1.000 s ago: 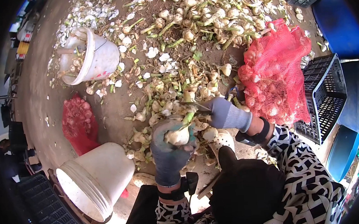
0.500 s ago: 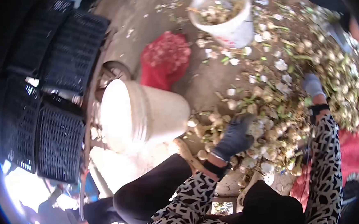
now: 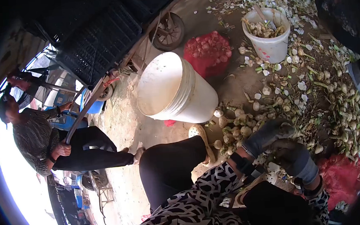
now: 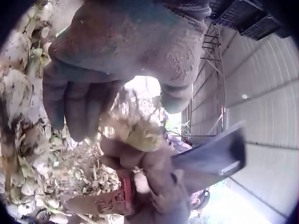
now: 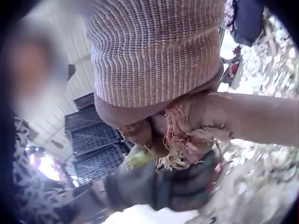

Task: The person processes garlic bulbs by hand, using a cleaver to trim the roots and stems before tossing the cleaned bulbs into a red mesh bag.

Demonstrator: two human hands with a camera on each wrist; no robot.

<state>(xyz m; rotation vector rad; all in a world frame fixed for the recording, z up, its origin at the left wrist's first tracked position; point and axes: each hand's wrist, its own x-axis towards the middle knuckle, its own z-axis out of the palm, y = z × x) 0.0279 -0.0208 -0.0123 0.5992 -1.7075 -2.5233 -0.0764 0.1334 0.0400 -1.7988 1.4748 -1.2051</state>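
In the head view my gloved left hand point(image 3: 270, 138) and gloved right hand point(image 3: 294, 159) come together low over a heap of garlic point(image 3: 240, 127). The left wrist view has the left hand's fingers curled round a garlic bulb whose short green stem point(image 4: 145, 137) faces the right hand. My right hand grips a knife: its dark, broad blade point(image 4: 215, 158) points away to the right there, and its wooden handle point(image 5: 257, 116) sticks out of the fist in the right wrist view. Stringy dry roots point(image 5: 175, 161) show between the hands. Most of the bulb is hidden by the gloves.
An empty white bucket point(image 3: 195, 99) lies tilted left of the heap. Behind it are a red net bag point(image 3: 207, 55) of garlic and a white bucket point(image 3: 273, 49) of trimmings. Another red net point(image 3: 341, 181) lies at right. A person point(image 3: 37, 133) holds a cart handle at left.
The head view has swung left, bringing the person with the cart into sight. My right hand, stretched out over the pile half a second ago, is back beside the left.
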